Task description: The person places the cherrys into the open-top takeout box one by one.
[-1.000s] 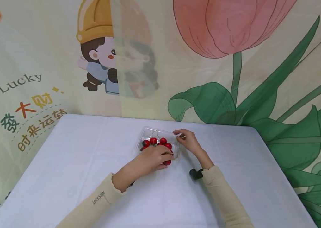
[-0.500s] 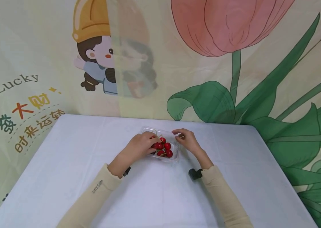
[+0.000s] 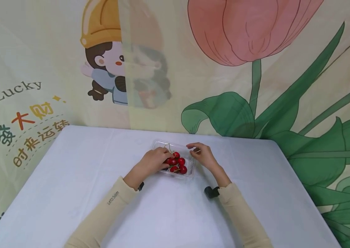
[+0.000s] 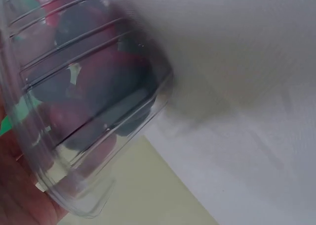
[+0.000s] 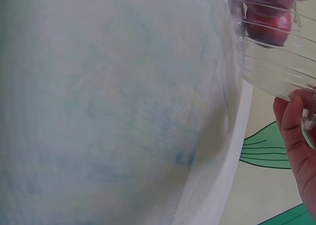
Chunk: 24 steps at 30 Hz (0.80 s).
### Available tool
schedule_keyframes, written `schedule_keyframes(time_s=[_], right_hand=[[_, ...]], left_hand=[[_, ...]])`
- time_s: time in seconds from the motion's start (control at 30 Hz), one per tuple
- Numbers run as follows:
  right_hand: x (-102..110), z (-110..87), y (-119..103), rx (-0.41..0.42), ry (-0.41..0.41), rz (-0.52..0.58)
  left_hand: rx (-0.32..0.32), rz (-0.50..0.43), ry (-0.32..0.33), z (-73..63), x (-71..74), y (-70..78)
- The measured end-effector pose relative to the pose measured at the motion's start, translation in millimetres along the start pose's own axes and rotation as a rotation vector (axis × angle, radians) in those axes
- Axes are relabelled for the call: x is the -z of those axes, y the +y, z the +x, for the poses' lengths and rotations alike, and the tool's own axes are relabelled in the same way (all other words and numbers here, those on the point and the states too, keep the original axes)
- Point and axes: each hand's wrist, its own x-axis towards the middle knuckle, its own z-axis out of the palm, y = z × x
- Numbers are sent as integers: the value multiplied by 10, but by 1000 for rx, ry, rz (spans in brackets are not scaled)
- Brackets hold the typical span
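A clear plastic container [image 3: 191, 166] holds several red cherries [image 3: 181, 161] with thin green stems. My left hand [image 3: 153, 161] reaches over its left side, thumb and fingers bent round a cherry there; the back of the hand hides the cherries beneath. Through the ribbed wall of the container [image 4: 79, 136] in the left wrist view, dark and red cherries show blurred. At the far right corner, my right hand [image 3: 205, 155] pinches the rim between thumb and fingers. Two cherries [image 5: 269, 29] appear behind the plastic in the right wrist view.
A white cloth covers the table [image 3: 125, 213], which ends at a back edge just behind the container. Behind it hangs a printed backdrop [image 3: 218, 82] with a tulip and a cartoon figure. A black wrist camera [image 3: 211, 192] sits under the right wrist.
My left hand has shifted from the front cherries to the left side of the container, uncovering the front ones; it is nearly still over the last half second. My right hand stays at the rim.
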Motion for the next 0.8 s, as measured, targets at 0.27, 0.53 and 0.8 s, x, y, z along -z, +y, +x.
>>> schedule_keyframes(time_s=[0.27, 0.53, 0.8], right_hand=[[29, 57, -52, 24, 4, -12], [67, 32, -18, 8, 20, -24], [61, 40, -2, -7, -8, -11]], left_hand=[[6, -8, 14, 7, 43, 1], [-16, -18, 1, 60, 11, 6], [-5, -13, 0, 35, 18, 2]])
